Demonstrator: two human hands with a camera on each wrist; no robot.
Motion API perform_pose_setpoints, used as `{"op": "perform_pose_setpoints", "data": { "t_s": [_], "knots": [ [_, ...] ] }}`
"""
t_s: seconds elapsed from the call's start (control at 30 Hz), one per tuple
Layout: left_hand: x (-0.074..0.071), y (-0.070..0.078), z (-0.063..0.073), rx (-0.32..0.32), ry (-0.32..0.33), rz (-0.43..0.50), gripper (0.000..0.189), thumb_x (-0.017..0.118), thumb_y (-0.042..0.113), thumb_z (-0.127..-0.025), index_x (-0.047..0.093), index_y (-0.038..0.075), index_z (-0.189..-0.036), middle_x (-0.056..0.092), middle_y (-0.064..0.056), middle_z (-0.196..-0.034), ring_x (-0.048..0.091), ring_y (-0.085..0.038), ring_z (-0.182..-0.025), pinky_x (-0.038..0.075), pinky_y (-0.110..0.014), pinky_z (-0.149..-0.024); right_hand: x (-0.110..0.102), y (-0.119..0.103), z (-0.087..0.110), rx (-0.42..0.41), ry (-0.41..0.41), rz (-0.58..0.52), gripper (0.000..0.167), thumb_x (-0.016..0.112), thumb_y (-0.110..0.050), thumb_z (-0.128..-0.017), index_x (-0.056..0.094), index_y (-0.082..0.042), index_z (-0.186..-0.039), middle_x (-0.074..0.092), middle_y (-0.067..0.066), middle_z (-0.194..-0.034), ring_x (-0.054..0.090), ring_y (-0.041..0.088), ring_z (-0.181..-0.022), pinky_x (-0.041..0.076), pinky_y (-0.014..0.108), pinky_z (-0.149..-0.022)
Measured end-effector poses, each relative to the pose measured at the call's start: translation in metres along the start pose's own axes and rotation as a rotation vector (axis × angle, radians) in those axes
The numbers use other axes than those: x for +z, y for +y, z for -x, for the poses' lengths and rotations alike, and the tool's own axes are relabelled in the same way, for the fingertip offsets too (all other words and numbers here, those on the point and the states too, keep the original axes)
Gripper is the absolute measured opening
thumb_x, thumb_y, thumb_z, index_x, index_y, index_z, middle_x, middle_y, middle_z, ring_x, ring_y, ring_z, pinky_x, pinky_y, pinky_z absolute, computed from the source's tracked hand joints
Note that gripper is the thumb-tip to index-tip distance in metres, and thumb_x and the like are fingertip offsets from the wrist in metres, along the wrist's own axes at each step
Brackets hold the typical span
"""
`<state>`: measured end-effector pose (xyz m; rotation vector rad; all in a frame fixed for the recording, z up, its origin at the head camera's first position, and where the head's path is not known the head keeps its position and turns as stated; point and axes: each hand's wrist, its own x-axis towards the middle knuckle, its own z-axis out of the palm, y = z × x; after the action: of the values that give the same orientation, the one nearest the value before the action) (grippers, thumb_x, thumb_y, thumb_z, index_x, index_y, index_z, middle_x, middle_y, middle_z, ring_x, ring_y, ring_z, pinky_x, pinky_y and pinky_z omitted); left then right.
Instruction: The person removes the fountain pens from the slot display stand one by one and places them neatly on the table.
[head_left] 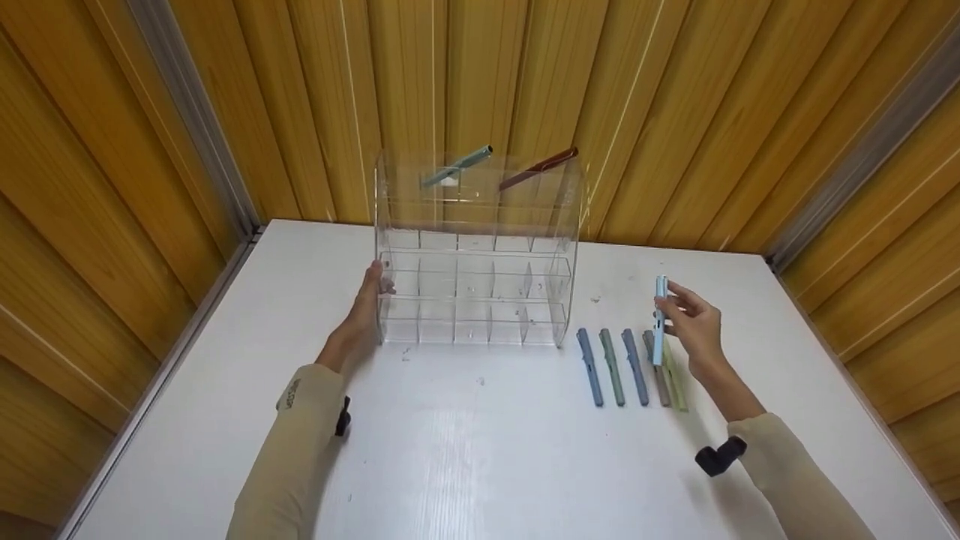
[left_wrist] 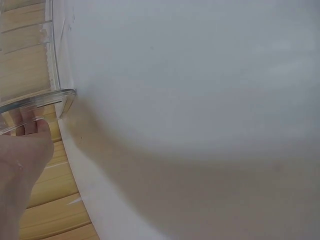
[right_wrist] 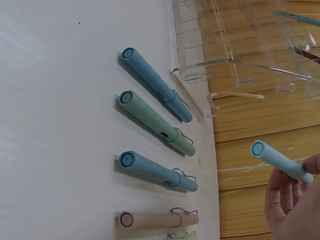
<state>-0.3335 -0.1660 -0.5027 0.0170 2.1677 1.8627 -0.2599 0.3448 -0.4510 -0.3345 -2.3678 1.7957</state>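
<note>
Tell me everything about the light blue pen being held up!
The light blue pen is slim and looks like plastic, with a small dark slot and a teal-ringed round end. It's raised above the white table, in the grip of the right hand, right of the clear rack. Its tilt is unclear.

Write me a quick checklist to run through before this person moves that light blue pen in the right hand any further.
1. Right hand pinches the light blue pen: ok.
2. Light blue pen lifted off the table: ok.
3. Left hand at the left side of the clear rack: ok; how firmly it holds, cannot tell.
4. Teal pen and dark red pen resting tilted in the rack's upper part: ok.
5. Table free of other pens: not ok; five pens lie there.
6. Brownish pen and yellow-green pen not touching: cannot tell; they lie very close.
</note>
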Motion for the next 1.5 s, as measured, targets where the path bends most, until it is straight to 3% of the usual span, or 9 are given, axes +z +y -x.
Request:
{"op": "perform_pose_setpoints", "data": {
  "t_s": [0.2, 0.47, 0.73, 0.87, 0.97, 1.1, 1.3, 1.5],
  "knots": [
    [-0.007, 0.003, -0.002, 0.020, 0.003, 0.053, 0.098, 0.008, 0.088, -0.094, -0.019, 0.028, -0.167, -0.002, -0.015, -0.176, -0.017, -0.035, -0.162, -0.015, -0.069, -0.123, -0.007, 0.005, -0.009, 0.073, -0.065, 0.068, 0.059, 0.065, -0.029, -0.106, 0.047, -0.005, -0.156, 0.060, -0.018, -0.106, 0.066, -0.006, -0.091, 0.058, 0.016, -0.084],
    [-0.011, 0.003, 0.002, 0.018, 0.035, -0.044, 0.096, 0.004, 0.087, -0.094, -0.020, 0.029, -0.166, -0.014, -0.009, -0.177, -0.020, -0.034, -0.162, -0.016, -0.068, -0.124, -0.022, 0.027, -0.016, 0.092, -0.082, 0.023, 0.064, 0.067, -0.028, -0.104, 0.043, 0.001, -0.156, 0.059, -0.018, -0.103, 0.067, -0.005, -0.087, 0.059, 0.017, -0.078],
    [-0.008, 0.002, 0.002, 0.039, 0.028, -0.031, 0.091, 0.003, 0.082, -0.098, -0.016, 0.027, -0.168, 0.007, -0.020, -0.175, -0.008, -0.040, -0.163, -0.012, -0.071, -0.124, -0.040, 0.052, -0.015, 0.160, -0.085, 0.025, 0.065, 0.067, -0.026, -0.104, 0.040, 0.003, -0.156, 0.060, -0.018, -0.096, 0.065, -0.005, -0.084, 0.059, 0.018, -0.075],
    [-0.006, 0.002, 0.001, 0.009, 0.027, -0.035, 0.093, 0.003, 0.087, -0.094, -0.015, 0.033, -0.167, 0.001, -0.015, -0.177, -0.013, -0.037, -0.163, -0.013, -0.070, -0.124, -0.046, 0.059, -0.012, 0.174, -0.096, 0.075, 0.066, 0.066, -0.026, -0.105, 0.039, 0.004, -0.157, 0.059, -0.017, -0.096, 0.065, -0.004, -0.085, 0.059, 0.017, -0.076],
    [-0.005, 0.002, 0.000, 0.009, 0.026, -0.027, 0.095, 0.004, 0.088, -0.094, -0.016, 0.031, -0.167, -0.002, -0.014, -0.177, -0.013, -0.037, -0.163, -0.014, -0.069, -0.124, -0.048, 0.063, -0.011, 0.176, -0.091, 0.125, 0.065, 0.066, -0.025, -0.105, 0.039, 0.004, -0.156, 0.059, -0.014, -0.098, 0.064, -0.004, -0.083, 0.058, 0.017, -0.075],
    [-0.003, -0.001, 0.000, 0.023, 0.037, -0.041, 0.094, 0.003, 0.085, -0.095, -0.017, 0.028, -0.167, -0.010, -0.011, -0.177, -0.016, -0.036, -0.163, -0.013, -0.068, -0.125, -0.053, 0.067, -0.012, 0.160, -0.090, 0.221, 0.063, 0.067, -0.026, -0.104, 0.042, 0.005, -0.154, 0.060, -0.006, -0.104, 0.062, 0.000, -0.082, 0.058, 0.018, -0.071],
    [0.000, -0.004, -0.001, 0.046, 0.058, -0.101, 0.090, 0.000, 0.081, -0.098, -0.014, 0.026, -0.168, -0.011, -0.009, -0.177, -0.015, -0.034, -0.163, -0.013, -0.066, -0.126, -0.056, 0.070, -0.010, 0.118, -0.107, 0.370, 0.058, 0.063, -0.025, -0.106, 0.045, 0.007, -0.151, 0.060, 0.023, -0.128, 0.063, 0.008, -0.088, 0.058, 0.019, -0.071],
    [0.003, -0.004, -0.002, 0.033, 0.060, -0.111, 0.097, 0.000, 0.087, -0.093, -0.014, 0.027, -0.168, -0.010, -0.008, -0.178, -0.015, -0.032, -0.164, -0.013, -0.065, -0.126, -0.055, 0.072, -0.009, 0.049, -0.095, 0.499, 0.053, 0.064, -0.020, -0.103, 0.052, 0.011, -0.145, 0.061, 0.035, -0.128, 0.062, 0.010, -0.086, 0.055, 0.020, -0.064]
  ]
}}
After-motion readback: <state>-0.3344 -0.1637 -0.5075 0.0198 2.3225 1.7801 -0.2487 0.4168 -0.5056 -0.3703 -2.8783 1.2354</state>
